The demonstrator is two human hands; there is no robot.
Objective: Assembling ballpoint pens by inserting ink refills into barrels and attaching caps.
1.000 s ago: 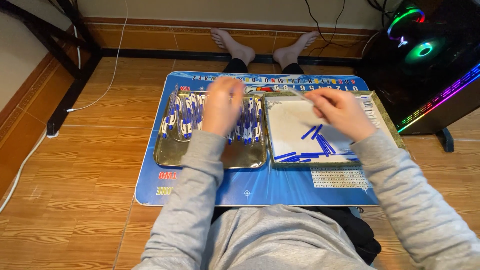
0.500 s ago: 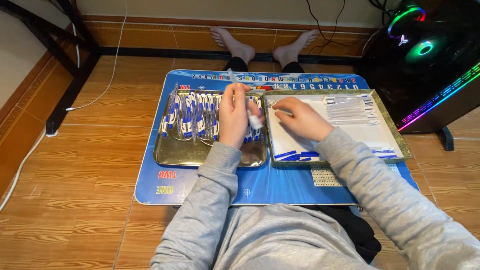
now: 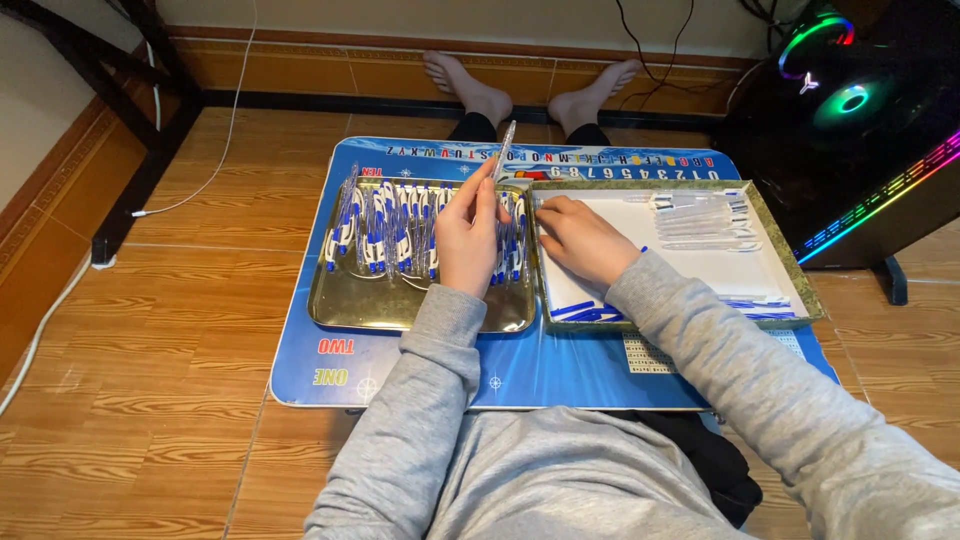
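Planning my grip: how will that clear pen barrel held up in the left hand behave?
The clear pen barrel looks thin, rigid plastic, so probably stiff and light. Its smooth, round shape may slip or roll if set down. The left hand pinches it upright by its lower end.

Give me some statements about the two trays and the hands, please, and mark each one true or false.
1. The left hand holds a clear pen barrel upright. True.
2. The right hand rests on the white-lined tray. True.
3. The metal tray holds red pens. False: its pens are blue and white.
4. Both trays lie on the bare wooden floor. False: they sit on a blue mat.
5. The right hand holds scissors. False: no scissors are visible.
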